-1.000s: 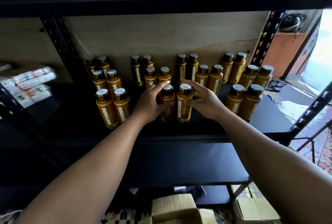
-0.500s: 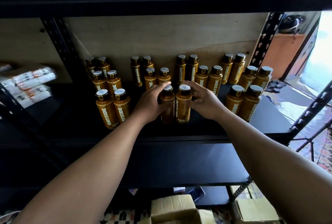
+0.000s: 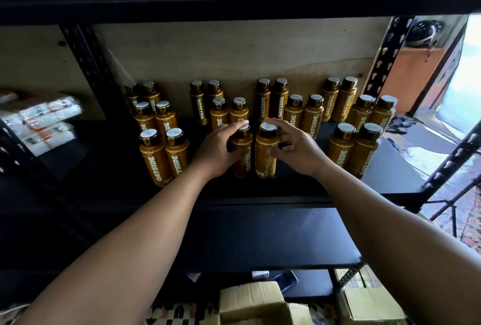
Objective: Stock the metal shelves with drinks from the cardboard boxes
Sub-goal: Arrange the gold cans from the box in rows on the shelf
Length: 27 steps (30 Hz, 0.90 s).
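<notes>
A left hand curls its fingers round an amber bottle, black-capped and lettered OATSIDE, on the metal shelf; the right hand spreads loose fingers beside a second bottle.

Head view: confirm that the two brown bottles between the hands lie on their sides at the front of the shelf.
Not quite. In the head view the two brown bottles between the left hand and right hand stand upright at the front of the shelf.
</notes>
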{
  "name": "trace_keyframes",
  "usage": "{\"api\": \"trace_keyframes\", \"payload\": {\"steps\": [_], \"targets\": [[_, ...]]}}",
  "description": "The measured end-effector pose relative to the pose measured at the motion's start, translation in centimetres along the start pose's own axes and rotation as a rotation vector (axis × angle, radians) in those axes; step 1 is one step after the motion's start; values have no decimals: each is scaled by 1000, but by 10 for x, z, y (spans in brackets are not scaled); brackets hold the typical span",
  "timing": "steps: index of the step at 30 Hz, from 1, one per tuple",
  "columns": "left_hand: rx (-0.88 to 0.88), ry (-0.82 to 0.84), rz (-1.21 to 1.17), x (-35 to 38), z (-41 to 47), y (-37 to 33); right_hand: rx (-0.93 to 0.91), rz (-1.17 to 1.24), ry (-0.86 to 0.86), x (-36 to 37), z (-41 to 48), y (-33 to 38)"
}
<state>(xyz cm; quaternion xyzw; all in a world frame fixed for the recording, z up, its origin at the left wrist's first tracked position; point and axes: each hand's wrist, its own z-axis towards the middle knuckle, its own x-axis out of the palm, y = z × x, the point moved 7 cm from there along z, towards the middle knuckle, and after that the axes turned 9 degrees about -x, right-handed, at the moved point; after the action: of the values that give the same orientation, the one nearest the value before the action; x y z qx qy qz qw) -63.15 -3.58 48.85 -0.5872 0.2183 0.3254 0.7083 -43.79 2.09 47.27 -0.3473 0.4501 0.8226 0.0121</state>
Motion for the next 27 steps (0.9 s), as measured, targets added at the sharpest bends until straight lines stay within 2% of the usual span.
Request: {"api": "trace_keyframes", "payload": {"steps": [15,20,27], "targets": [[7,19,-13,-1,2,3,-1,-2,-76,-3,2,0],[13,28,-24,-2,2,2,9,80,7,3,6,-2],[-18,44,-23,-1,1,3,4,-55,-29,1,11,-2]]}}
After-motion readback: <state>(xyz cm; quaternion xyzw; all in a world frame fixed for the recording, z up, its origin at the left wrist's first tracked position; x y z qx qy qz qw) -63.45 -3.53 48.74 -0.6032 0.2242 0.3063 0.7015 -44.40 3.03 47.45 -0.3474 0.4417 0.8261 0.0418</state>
